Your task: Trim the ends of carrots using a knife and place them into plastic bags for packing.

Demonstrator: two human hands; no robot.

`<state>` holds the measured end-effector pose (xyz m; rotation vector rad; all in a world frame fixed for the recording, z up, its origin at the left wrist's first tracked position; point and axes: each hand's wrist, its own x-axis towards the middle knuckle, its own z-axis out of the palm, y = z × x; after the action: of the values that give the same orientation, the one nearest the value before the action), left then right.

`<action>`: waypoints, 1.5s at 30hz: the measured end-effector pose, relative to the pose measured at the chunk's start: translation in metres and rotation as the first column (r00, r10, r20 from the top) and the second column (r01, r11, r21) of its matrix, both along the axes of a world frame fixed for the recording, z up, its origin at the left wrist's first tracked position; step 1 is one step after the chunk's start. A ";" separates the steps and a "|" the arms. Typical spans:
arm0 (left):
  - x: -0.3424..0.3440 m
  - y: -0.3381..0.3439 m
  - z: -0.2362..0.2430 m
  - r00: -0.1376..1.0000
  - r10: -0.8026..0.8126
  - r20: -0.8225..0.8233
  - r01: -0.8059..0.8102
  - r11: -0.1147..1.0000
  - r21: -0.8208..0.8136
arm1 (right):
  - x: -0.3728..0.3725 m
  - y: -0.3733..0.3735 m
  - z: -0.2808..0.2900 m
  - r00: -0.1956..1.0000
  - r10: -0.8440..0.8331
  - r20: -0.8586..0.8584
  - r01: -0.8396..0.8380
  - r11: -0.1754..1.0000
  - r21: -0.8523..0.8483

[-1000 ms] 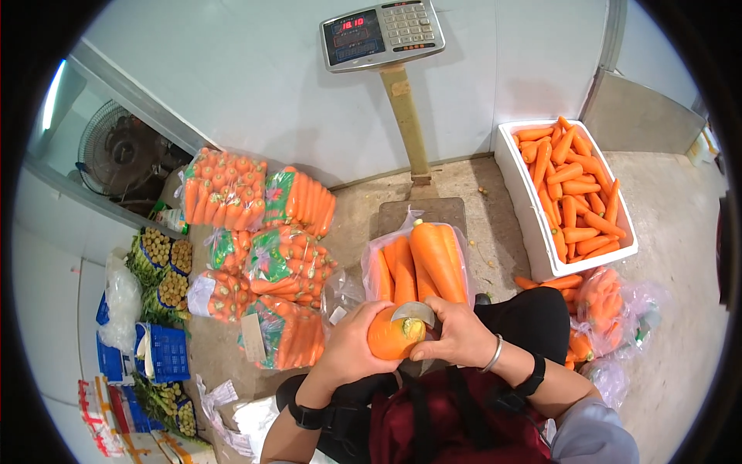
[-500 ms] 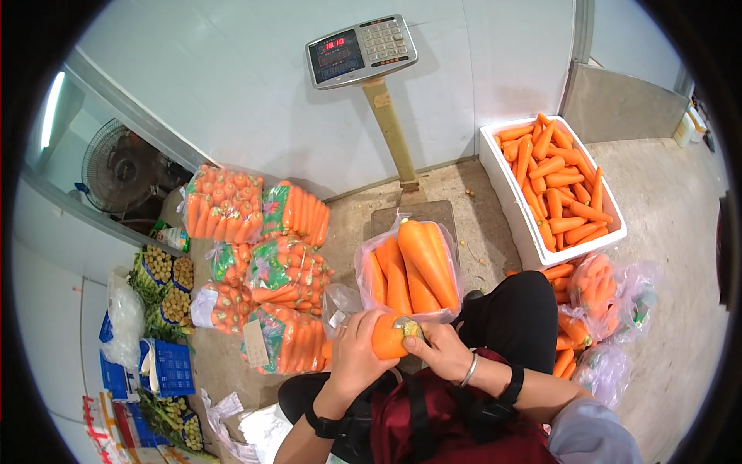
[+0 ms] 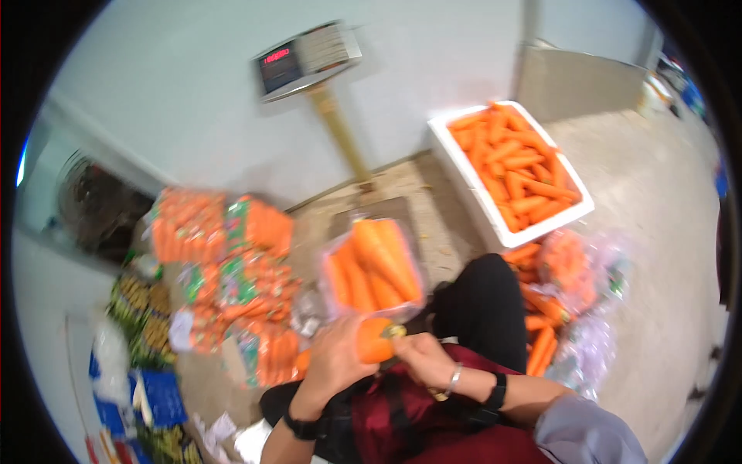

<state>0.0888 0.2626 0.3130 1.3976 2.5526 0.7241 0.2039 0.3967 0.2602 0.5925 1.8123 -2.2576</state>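
My left hand (image 3: pixel 338 357) is wrapped round a thick orange carrot (image 3: pixel 372 342), its crown end facing right. My right hand (image 3: pixel 427 360) is closed, with its fingertips at the greenish-yellow crown. Blur and the fingers hide what it may be gripping. Just beyond both hands, a clear bag of large carrots (image 3: pixel 375 267) stands open on the platform of a scale (image 3: pixel 398 213). The scale's display head (image 3: pixel 308 60) sits on a yellowish post.
A white foam box (image 3: pixel 471 197) full of carrots stands at the far right, with loose and bagged carrots (image 3: pixel 568 271) nearer. Packed carrot bags (image 3: pixel 255 286) are stacked at left. Beyond them are blue crates (image 3: pixel 162 398) and a fan (image 3: pixel 85 193). My bent knee (image 3: pixel 483 309) is beside the scale.
The whole view has swung, shifting the surroundings leftward and blurring them. My left hand still holds the carrot; my right fingertips have drawn slightly back toward its crown end.
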 end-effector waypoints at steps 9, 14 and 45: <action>0.009 0.034 -0.015 0.427 0.015 0.904 -0.208 0.975 0.082 | 0.066 0.021 0.034 0.893 -0.201 -0.404 0.307 0.926 0.218; 0.024 0.043 -0.002 0.432 -0.040 0.901 -0.305 0.934 0.187 | 0.149 0.120 0.018 0.642 -0.750 -0.161 0.755 0.580 0.306; 0.046 0.026 -0.037 -0.235 -0.643 0.729 -0.952 0.305 -0.038 | 0.046 0.036 0.044 0.847 0.135 -0.514 0.207 0.807 0.553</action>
<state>0.1345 0.2884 0.2755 -0.5392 0.5122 2.3165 0.2499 0.4326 0.3045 0.0440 2.8539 -1.9639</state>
